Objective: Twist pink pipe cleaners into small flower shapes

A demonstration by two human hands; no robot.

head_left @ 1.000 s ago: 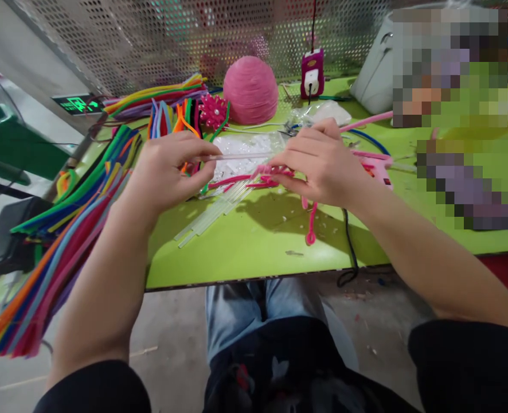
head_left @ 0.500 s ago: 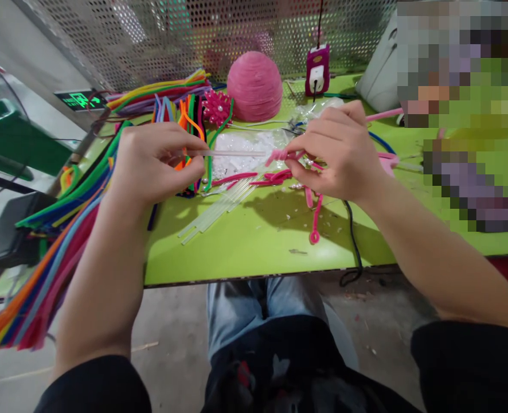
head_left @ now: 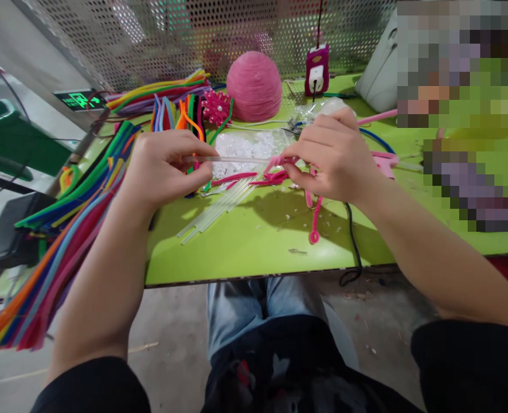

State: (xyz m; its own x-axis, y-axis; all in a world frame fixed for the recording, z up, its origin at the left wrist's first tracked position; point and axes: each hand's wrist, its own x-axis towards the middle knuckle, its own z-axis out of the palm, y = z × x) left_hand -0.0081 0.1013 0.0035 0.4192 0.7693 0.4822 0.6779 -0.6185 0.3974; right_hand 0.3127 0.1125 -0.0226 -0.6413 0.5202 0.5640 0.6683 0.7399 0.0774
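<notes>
My left hand [head_left: 172, 169] pinches a thin clear stick [head_left: 241, 159] that runs level toward the right. Around its far end a pink pipe cleaner [head_left: 275, 163] is coiled, and my right hand [head_left: 329, 155] grips that coil between thumb and fingers. Under my hands, several clear sticks [head_left: 219, 209] lie on the green table [head_left: 254, 252]. Dark pink pipe cleaners [head_left: 237, 176] cross over them. A clear bag of small white bits [head_left: 245, 140] lies just behind. Below my right hand is a pink pipe cleaner with a looped end [head_left: 314, 236].
At the back stand a pink dome [head_left: 254, 86], a beaded pink flower [head_left: 218, 108] and a purple power socket [head_left: 317, 70]. Bundles of coloured pipe cleaners [head_left: 60, 258] hang over the left side. A black cord [head_left: 354, 241] drops over the front edge. Blurred blocks cover the right.
My left hand has moved a little to the right and down, closer to my right hand. My right hand has shifted slightly left and down with the coil.
</notes>
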